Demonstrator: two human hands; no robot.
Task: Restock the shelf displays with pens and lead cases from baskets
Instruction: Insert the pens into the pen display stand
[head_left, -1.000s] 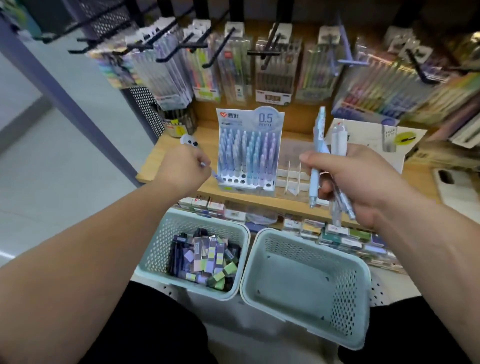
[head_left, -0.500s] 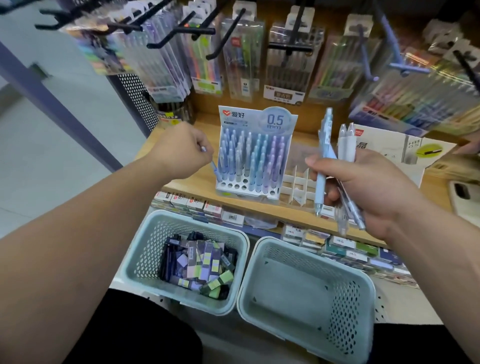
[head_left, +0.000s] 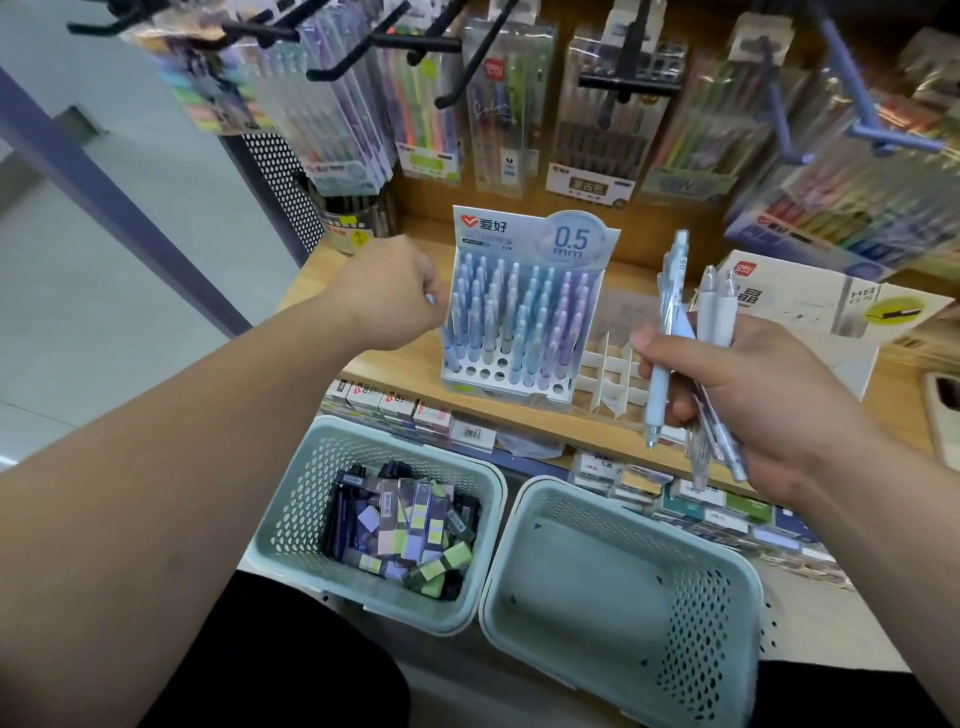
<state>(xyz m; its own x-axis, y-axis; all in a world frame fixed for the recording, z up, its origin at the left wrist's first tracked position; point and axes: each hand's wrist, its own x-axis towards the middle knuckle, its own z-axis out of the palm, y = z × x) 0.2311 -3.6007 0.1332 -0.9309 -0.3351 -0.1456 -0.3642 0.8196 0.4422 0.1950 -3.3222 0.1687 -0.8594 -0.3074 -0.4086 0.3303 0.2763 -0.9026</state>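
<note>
A white and blue pen display stand (head_left: 519, 234) marked 0.5 mm stands on the wooden shelf (head_left: 519, 415), most of its holes filled with pastel pens. My left hand (head_left: 387, 291) is at the stand's left edge, fingers curled round a pen of which only a small tip (head_left: 430, 299) shows. My right hand (head_left: 737, 395) grips a bunch of pale blue and white pens (head_left: 675, 332) to the right of the stand. Below, the left basket (head_left: 291, 519) holds several lead cases (head_left: 400, 530). The right basket (head_left: 597, 597) holds nothing.
A white divider tray (head_left: 608, 374) sits right of the stand. Packs of pens (head_left: 498, 104) hang on hooks above. A cardboard box (head_left: 810, 306) and a phone (head_left: 943, 410) lie at the right. Small boxes (head_left: 431, 415) line the lower shelf. A cup of pens (head_left: 348, 218) stands back left.
My left hand has moved right to the stand's left edge, and its pen is now almost hidden. My right hand still holds the bunch.
</note>
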